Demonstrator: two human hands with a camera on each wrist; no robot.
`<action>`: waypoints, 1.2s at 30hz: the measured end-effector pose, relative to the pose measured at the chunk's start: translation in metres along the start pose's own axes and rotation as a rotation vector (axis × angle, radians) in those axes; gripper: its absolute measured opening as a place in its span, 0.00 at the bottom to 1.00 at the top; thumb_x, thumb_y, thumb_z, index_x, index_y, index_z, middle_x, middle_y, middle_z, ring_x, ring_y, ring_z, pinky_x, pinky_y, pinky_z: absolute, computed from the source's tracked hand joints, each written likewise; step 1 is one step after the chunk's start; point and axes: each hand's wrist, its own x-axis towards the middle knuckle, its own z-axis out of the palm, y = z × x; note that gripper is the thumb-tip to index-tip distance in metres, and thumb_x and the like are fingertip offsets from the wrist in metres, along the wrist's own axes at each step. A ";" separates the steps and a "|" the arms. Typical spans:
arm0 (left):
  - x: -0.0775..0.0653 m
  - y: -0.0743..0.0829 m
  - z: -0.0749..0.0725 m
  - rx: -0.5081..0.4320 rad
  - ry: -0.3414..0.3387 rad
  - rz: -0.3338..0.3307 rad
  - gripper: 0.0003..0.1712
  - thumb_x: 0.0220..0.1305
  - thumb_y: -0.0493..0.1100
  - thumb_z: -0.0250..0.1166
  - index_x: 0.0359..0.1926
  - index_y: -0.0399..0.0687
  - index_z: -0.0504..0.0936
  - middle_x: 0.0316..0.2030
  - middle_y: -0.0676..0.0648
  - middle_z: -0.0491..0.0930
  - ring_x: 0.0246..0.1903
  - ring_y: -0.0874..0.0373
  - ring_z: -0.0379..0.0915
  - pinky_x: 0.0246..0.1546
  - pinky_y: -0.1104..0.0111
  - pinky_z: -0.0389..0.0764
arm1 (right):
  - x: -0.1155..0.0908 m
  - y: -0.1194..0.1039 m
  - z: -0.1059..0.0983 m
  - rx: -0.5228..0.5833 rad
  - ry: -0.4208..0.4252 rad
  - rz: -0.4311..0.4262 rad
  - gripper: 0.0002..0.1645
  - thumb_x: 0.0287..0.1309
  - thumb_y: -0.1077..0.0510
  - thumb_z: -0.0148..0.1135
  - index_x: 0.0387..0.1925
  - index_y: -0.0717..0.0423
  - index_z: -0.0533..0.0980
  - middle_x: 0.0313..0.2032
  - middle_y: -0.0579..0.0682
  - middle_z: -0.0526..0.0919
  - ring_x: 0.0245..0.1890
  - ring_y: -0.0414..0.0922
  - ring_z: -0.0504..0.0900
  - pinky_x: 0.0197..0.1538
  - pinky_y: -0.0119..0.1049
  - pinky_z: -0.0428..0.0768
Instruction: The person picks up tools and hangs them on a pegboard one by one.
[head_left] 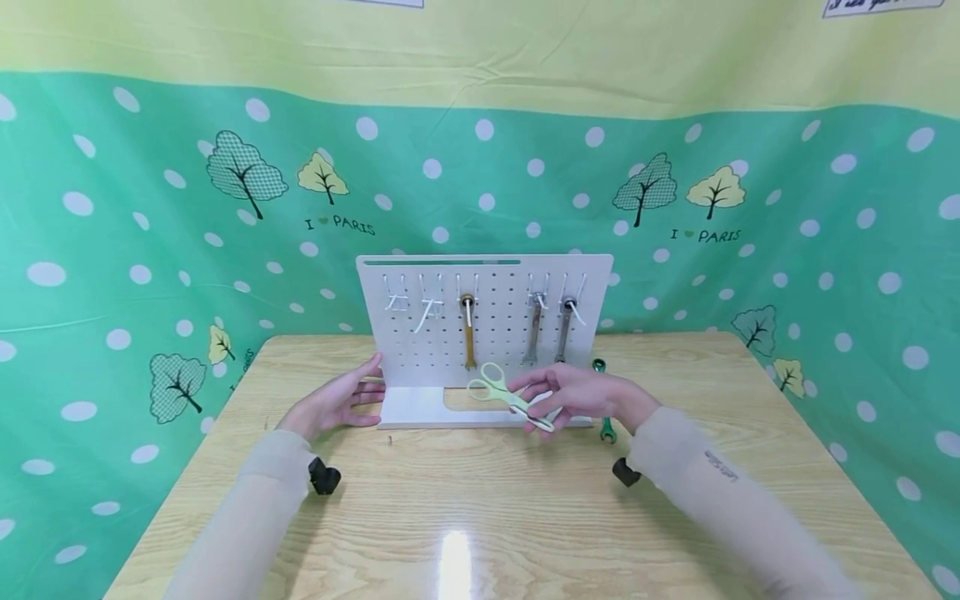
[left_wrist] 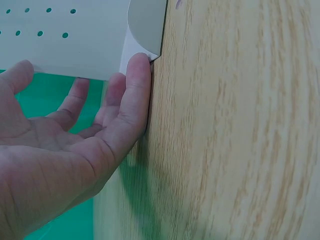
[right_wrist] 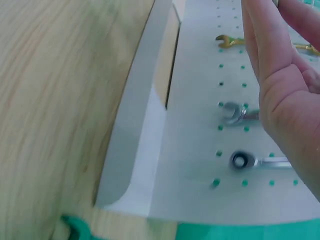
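In the head view, my right hand (head_left: 577,392) pinches a pair of scissors (head_left: 498,390) with pale yellow-green handles, in front of the white pegboard (head_left: 412,358). Their finger loops point left and the blade end lies under my fingers. At the board's left edge is my left hand (head_left: 341,402), its fingers extended. The left wrist view shows those fingertips right at the board's edge and the corner of its base (left_wrist: 142,47). A gold wrench (head_left: 470,342) and two silver wrenches, one nearer the middle (head_left: 534,337) and one farther right (head_left: 565,337), hang from the board's hooks.
Two white hooks on the board's left, one outer (head_left: 396,302) and one inner (head_left: 429,307), carry no tool. A green wrench (head_left: 607,432) lies on the wooden table (head_left: 480,492) by the board's right end, partly behind my right arm. A green patterned cloth (head_left: 480,183) hangs behind.
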 end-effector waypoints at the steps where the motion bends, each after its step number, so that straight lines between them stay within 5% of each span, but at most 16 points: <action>1: 0.000 0.000 0.000 -0.002 0.002 -0.001 0.56 0.68 0.76 0.51 0.77 0.38 0.49 0.69 0.33 0.58 0.68 0.41 0.57 0.54 0.49 0.81 | 0.002 -0.002 0.002 -0.007 0.009 0.001 0.35 0.65 0.67 0.66 0.71 0.59 0.67 0.58 0.65 0.76 0.52 0.67 0.82 0.50 0.59 0.82; 11: 0.001 -0.001 -0.001 0.001 0.009 0.000 0.56 0.67 0.76 0.52 0.77 0.39 0.51 0.68 0.33 0.60 0.66 0.42 0.59 0.54 0.49 0.82 | 0.022 -0.027 0.029 -0.009 -0.004 -0.045 0.36 0.62 0.71 0.65 0.71 0.58 0.68 0.58 0.59 0.75 0.46 0.58 0.86 0.49 0.66 0.79; 21: 0.000 0.000 -0.001 -0.001 0.003 0.008 0.55 0.68 0.76 0.51 0.76 0.39 0.52 0.69 0.33 0.61 0.66 0.42 0.60 0.54 0.49 0.82 | 0.031 -0.053 0.055 -0.035 -0.034 -0.155 0.37 0.62 0.69 0.67 0.71 0.57 0.68 0.59 0.58 0.75 0.47 0.56 0.86 0.49 0.61 0.83; 36: 0.001 -0.001 -0.002 0.000 -0.003 0.014 0.55 0.68 0.76 0.50 0.76 0.39 0.52 0.70 0.33 0.59 0.68 0.41 0.58 0.54 0.49 0.82 | 0.039 -0.072 0.063 -0.042 -0.010 -0.241 0.34 0.62 0.71 0.66 0.69 0.58 0.71 0.52 0.58 0.77 0.46 0.58 0.86 0.46 0.56 0.86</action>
